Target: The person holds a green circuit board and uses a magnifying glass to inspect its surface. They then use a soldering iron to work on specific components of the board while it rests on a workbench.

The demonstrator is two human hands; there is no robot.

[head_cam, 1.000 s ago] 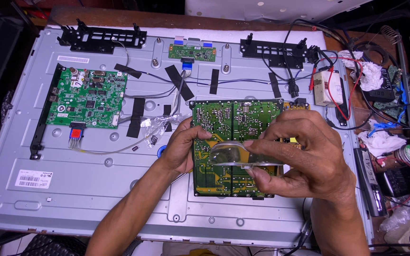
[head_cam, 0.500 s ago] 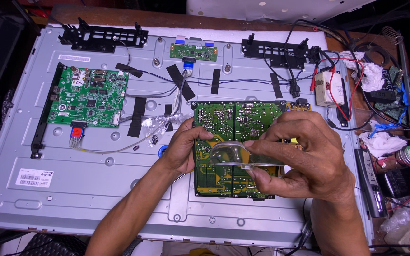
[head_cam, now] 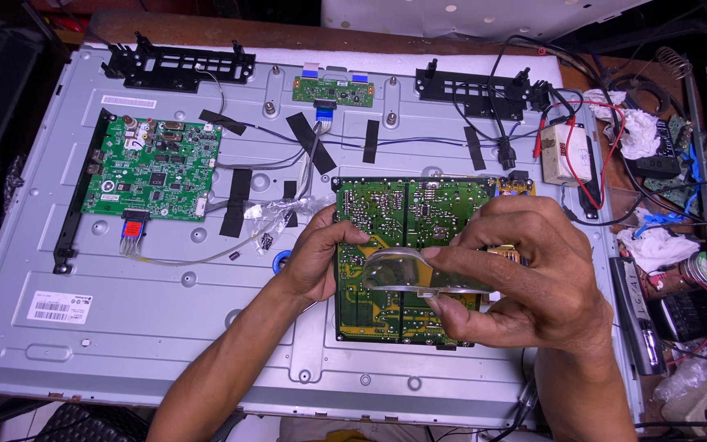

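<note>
We see a large grey metal back panel (head_cam: 206, 344) of a flat screen lying face down and filling most of the bench. At its top edge sit two black plastic brackets (head_cam: 177, 65), and between them a small green strip board (head_cam: 326, 87). A green main board (head_cam: 153, 169) is mounted at the left, with wires and strips of black tape (head_cam: 239, 202) running from it toward the middle. Right of the panel we find a clutter of cables, white rags (head_cam: 640, 135) and a white box with red leads (head_cam: 565, 153).

Near the centre lies a green power board (head_cam: 394, 217), solder side up. Our left hand (head_cam: 317, 254) grips its left edge, thumb on top and fingers curled under. Our right hand (head_cam: 525, 282) hovers above the board's right half and hides much of it; its thumb and fingers are pinched closed on the rim of a clear round magnifying lens (head_cam: 394, 268), held flat just over the board's middle. A small blue ring (head_cam: 281, 263) lies on the panel just beside the left wrist.
</note>
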